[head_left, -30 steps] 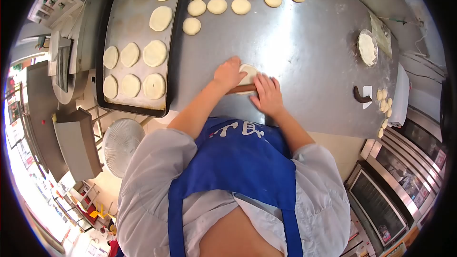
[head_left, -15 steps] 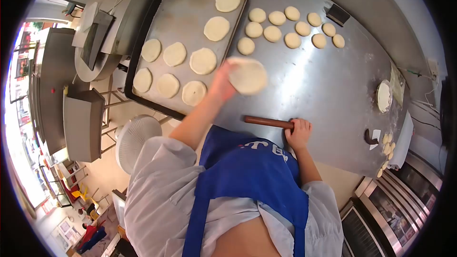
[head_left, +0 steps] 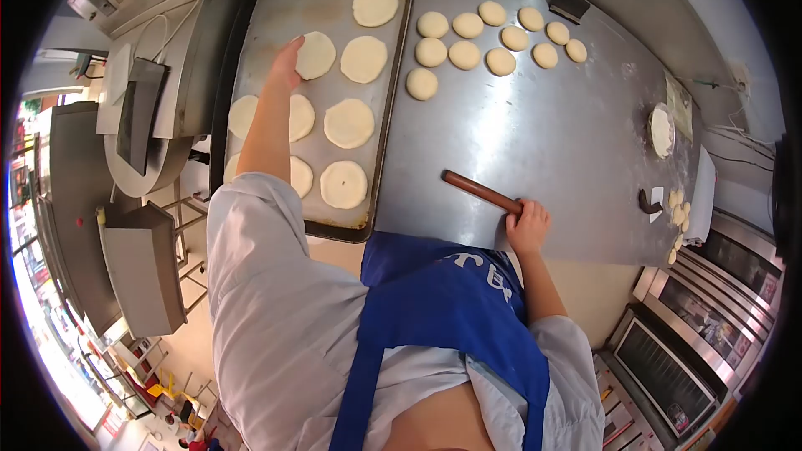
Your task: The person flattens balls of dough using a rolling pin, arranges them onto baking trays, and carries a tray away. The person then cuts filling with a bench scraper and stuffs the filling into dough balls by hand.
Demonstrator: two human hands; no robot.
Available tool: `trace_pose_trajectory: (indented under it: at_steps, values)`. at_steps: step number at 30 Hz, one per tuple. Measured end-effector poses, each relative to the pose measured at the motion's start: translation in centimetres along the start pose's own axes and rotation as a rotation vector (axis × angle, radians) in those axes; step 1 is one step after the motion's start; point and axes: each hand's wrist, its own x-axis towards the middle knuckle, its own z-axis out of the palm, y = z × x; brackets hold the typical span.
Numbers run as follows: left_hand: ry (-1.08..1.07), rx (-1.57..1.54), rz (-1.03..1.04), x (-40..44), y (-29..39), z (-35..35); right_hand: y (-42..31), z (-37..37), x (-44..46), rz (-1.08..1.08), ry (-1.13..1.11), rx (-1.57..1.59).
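Observation:
At the left edge of a flat dough round (head_left: 316,55) is my left hand (head_left: 288,63), its fingers at the rim and partly hidden. That round is over the dark-rimmed baking tray (head_left: 267,8), among several other flattened rounds (head_left: 348,123). My right hand (head_left: 529,225) is closed around the near end of a brown rolling pin (head_left: 480,190), which lies slanted above the steel table near the blue apron.
Several small dough balls (head_left: 464,55) sit on the steel table (head_left: 543,134) right of the tray. A black block (head_left: 569,5) stands behind them. Farther right are a bowl of white flour (head_left: 662,131), a dark curved tool (head_left: 648,202) and more small dough pieces (head_left: 678,215).
My left hand has carried the dough round from above the table leftward to the tray's second row. The rolling pin has tilted in my right hand, its far end now higher.

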Motion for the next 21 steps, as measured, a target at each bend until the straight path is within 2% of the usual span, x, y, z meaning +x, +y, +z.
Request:
trace_pose_trajectory:
  at_steps: [3,6,7,8,9,10,11,12,14,15,17,19,21]
  values:
    - [0.255,0.972,0.588,1.8,-2.7,-0.7,0.2,-0.5,0.4,-0.041,0.009,0.060]
    - [0.611,1.368,1.359,-7.1,-3.8,5.4,-1.2,-1.9,2.0,-0.151,0.098,0.234]
    - [0.407,1.363,1.377,-9.1,-6.5,7.3,-1.8,-2.2,3.5,-0.207,0.139,0.313]
    - [-0.039,1.145,1.072,-16.2,-6.4,10.7,-2.1,-1.9,5.4,-0.251,0.140,0.345]
    - [-0.246,1.171,1.047,-18.3,-10.5,12.7,-2.8,-1.2,7.7,-0.294,0.141,0.383]
    - [-0.437,1.269,1.250,-22.0,-13.8,14.1,-4.0,-0.4,10.5,-0.295,0.116,0.444]
    - [-0.726,1.283,1.175,-25.2,-15.4,16.4,-5.5,0.5,13.4,-0.293,0.094,0.507]
    - [-0.759,1.238,1.264,-26.6,-19.2,17.7,-7.3,1.4,16.2,-0.328,0.074,0.567]
    - [-0.648,1.270,1.142,-29.1,-24.0,19.8,-12.0,3.2,20.7,-0.320,0.056,0.628]
    - [-0.649,1.408,1.050,-29.8,-25.4,20.0,-14.4,3.9,22.0,-0.279,0.049,0.623]
    - [-0.632,1.668,0.862,-30.6,-27.0,20.5,-18.5,3.4,24.3,-0.214,-0.114,0.459]
    - [-0.405,1.493,0.904,-31.3,-29.8,19.0,-21.6,3.8,24.5,-0.057,-0.138,0.429]
    - [-0.371,1.532,0.541,-33.3,-28.2,18.3,-22.1,4.1,23.7,-0.189,-0.076,0.451]
